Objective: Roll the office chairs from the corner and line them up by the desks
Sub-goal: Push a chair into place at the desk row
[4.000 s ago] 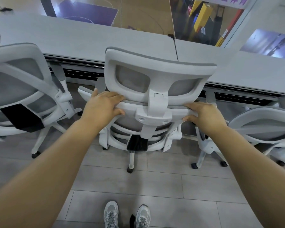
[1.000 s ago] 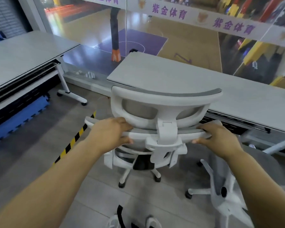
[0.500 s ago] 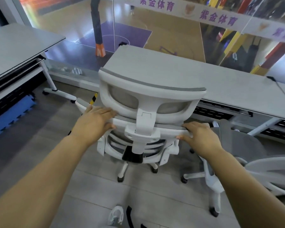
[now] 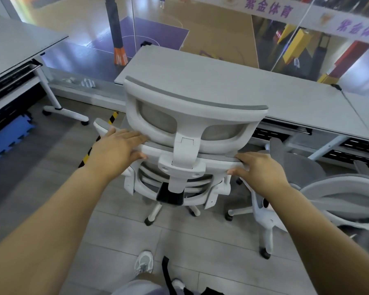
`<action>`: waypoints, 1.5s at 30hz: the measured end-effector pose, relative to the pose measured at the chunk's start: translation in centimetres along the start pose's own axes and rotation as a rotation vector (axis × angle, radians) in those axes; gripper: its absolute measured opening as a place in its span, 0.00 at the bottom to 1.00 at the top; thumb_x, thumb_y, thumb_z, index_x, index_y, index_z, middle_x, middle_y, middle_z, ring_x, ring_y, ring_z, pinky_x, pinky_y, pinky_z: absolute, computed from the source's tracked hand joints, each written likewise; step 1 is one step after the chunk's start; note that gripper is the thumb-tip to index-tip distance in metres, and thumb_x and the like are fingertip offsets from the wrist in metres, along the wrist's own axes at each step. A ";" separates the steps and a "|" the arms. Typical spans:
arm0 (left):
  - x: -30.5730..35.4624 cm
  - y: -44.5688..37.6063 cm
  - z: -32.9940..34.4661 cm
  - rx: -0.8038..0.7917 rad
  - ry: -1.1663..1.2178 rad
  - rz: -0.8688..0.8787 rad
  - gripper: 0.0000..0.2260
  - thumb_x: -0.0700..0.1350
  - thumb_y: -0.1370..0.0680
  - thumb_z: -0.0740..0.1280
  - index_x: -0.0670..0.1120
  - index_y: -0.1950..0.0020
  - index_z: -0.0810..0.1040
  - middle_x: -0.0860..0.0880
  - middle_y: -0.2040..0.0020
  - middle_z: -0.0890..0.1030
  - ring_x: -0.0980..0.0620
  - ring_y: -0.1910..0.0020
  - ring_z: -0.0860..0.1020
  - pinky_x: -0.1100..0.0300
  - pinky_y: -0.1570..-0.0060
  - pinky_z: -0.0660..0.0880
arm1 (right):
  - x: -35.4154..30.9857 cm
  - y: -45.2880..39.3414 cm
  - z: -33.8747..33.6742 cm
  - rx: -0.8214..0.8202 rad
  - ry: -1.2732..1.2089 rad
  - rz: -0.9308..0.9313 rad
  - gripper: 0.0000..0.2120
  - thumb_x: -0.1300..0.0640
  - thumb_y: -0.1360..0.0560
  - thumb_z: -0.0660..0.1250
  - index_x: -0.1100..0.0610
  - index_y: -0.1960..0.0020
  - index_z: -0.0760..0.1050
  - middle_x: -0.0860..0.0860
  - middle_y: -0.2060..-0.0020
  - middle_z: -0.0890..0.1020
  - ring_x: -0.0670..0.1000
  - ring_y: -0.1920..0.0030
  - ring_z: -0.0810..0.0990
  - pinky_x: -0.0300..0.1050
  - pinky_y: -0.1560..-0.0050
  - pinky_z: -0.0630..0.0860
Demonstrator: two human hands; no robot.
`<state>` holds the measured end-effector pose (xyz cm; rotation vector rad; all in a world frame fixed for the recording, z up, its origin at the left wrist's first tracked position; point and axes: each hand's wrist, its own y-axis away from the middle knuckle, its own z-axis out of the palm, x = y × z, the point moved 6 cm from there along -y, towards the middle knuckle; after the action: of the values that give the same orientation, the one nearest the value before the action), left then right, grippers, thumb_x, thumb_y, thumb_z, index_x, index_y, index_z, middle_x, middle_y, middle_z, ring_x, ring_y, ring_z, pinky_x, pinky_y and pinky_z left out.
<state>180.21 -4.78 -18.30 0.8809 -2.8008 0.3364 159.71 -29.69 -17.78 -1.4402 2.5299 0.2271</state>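
Chair (image 4: 192,124) is being squared up at the bench (image 4: 232,81), mid-frame, nearer than half a second ago; left hand (image 4: 117,150) and right hand (image 4: 258,171) are clamped on its backrest bar, parking nearly done.

The gray desk (image 4: 254,86) stands across the far side just behind the held chair (image 4: 192,116), a second chair (image 4: 332,201) crowds the right side, and bare floor (image 4: 36,177) lies open on the left up to the other desk (image 4: 15,47).
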 end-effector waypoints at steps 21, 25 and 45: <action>7.3 -0.1 -0.3 0.075 -0.021 0.170 0.22 0.60 0.31 0.62 0.46 0.49 0.82 0.47 0.55 0.84 0.43 0.58 0.81 0.51 0.57 0.76 | 4.8 4.0 -2.3 0.018 -0.101 0.134 0.21 0.48 0.31 0.71 0.52 0.39 0.77 0.49 0.45 0.80 0.46 0.50 0.68 0.42 0.53 0.64; 7.1 0.2 -0.6 0.077 0.005 0.122 0.18 0.56 0.30 0.69 0.47 0.44 0.81 0.47 0.49 0.83 0.42 0.51 0.80 0.50 0.52 0.73 | 4.3 4.1 -2.1 0.025 -0.089 0.108 0.19 0.48 0.30 0.71 0.53 0.41 0.78 0.50 0.48 0.80 0.45 0.53 0.66 0.42 0.56 0.65; 5.1 0.7 -1.9 0.078 0.026 0.063 0.12 0.52 0.30 0.72 0.51 0.47 0.81 0.52 0.52 0.82 0.45 0.51 0.78 0.58 0.60 0.63 | 2.2 3.8 -1.4 0.057 -0.069 0.067 0.19 0.45 0.32 0.72 0.53 0.45 0.79 0.49 0.52 0.81 0.50 0.53 0.73 0.42 0.60 0.67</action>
<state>175.94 -6.44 -15.36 0.7997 -2.8133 0.4657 155.15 -29.91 -16.94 -1.3052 2.5104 0.2103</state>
